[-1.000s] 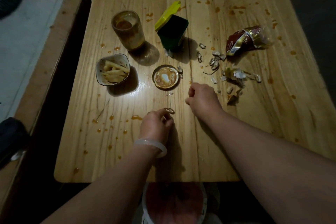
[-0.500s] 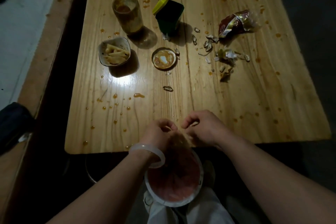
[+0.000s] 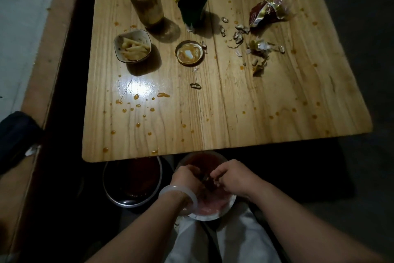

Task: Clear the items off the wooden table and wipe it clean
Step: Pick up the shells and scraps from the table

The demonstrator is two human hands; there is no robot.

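— How far along is the clearing?

— Barely started, I'd say. The pale wooden table [image 3: 234, 113] still carries the tall glass jar [image 3: 147, 4], the dark green tub with its yellow lid [image 3: 193, 4], the square dish of pale strips [image 3: 132, 48], the round sauce saucer [image 3: 189, 52], a red foil wrapper [image 3: 267, 12], scattered shells [image 3: 238, 36] and orange sauce drops [image 3: 136, 97]. No wiping yet.

— And your hands?

— Left hand [image 3: 186, 177] and right hand [image 3: 233, 178] are pinched together over the white-rimmed bowl [image 3: 215, 213] on my lap, below the table edge; what they hold I can't tell. A second ago they were up on the tabletop picking scraps.
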